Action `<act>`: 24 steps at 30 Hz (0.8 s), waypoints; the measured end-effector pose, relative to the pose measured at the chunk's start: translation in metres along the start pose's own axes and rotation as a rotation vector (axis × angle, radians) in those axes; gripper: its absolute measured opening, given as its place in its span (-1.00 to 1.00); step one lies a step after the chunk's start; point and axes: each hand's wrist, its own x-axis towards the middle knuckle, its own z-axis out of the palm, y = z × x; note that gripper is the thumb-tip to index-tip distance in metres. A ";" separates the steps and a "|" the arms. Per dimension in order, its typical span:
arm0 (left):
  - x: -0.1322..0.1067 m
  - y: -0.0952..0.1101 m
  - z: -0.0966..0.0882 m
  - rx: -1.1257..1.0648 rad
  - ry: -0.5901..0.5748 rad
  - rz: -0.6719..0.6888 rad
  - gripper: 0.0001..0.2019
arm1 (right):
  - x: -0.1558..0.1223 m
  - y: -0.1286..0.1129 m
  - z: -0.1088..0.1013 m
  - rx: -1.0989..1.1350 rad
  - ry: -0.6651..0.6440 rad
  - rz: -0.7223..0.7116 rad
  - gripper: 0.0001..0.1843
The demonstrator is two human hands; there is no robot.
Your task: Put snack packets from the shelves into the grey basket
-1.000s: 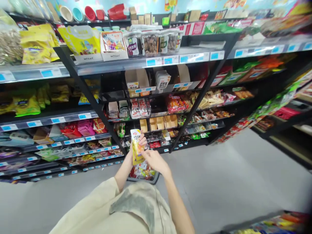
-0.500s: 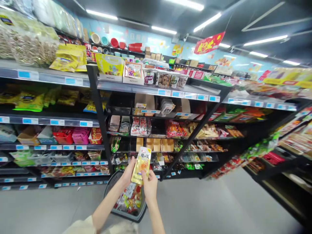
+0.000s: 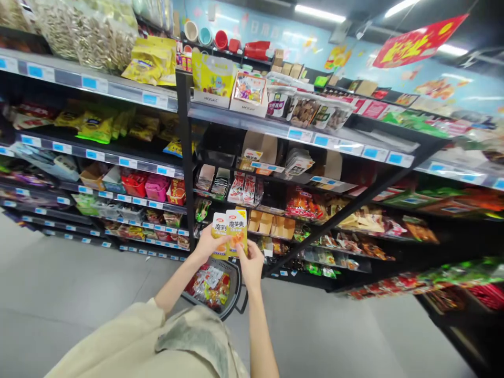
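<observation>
Two yellow-and-white snack packets are held up side by side in front of me. My left hand (image 3: 208, 244) grips the left snack packet (image 3: 219, 224), its thumb across the front. The right snack packet (image 3: 237, 226) overlaps it slightly and is pinched by my right hand (image 3: 251, 258), with the thumb on its face. Both packets carry dark lettering above an orange food picture. Below my hands, a grey shopping basket (image 3: 237, 286) on the floor contains several colourful snack packs (image 3: 212, 287).
Ahead stands a snack shelf unit (image 3: 183, 105) with black uprights and a slanting black bar (image 3: 356, 205). Similar small packets (image 3: 251, 157) stand in a shelf tray. Red-and-white packets (image 3: 243, 188) sit lower. The basket's handle (image 3: 242, 302) sticks out to the right. Grey floor (image 3: 315, 325) extends right.
The packets, seen as one stack before, are now spread apart into two, one per hand. My view has tilted down and turned left, showing more of my clothing.
</observation>
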 end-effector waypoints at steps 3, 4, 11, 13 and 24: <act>0.004 0.003 0.009 0.000 -0.041 0.011 -0.41 | 0.007 -0.002 0.000 0.079 0.037 0.012 -0.50; 0.006 0.004 0.012 -0.020 -0.054 0.004 -0.42 | 0.009 -0.003 -0.001 0.092 0.050 0.018 -0.50; 0.023 0.001 0.024 -0.841 -0.172 -0.285 -0.89 | 0.018 -0.001 -0.028 0.656 0.008 0.184 -0.59; 0.028 -0.001 0.025 -1.005 -0.139 -0.272 -0.90 | 0.021 0.002 -0.035 0.783 -0.030 0.215 -0.63; 0.031 -0.013 0.005 -1.157 -0.137 -0.321 -0.75 | 0.045 -0.005 -0.015 1.275 -0.131 0.235 -0.88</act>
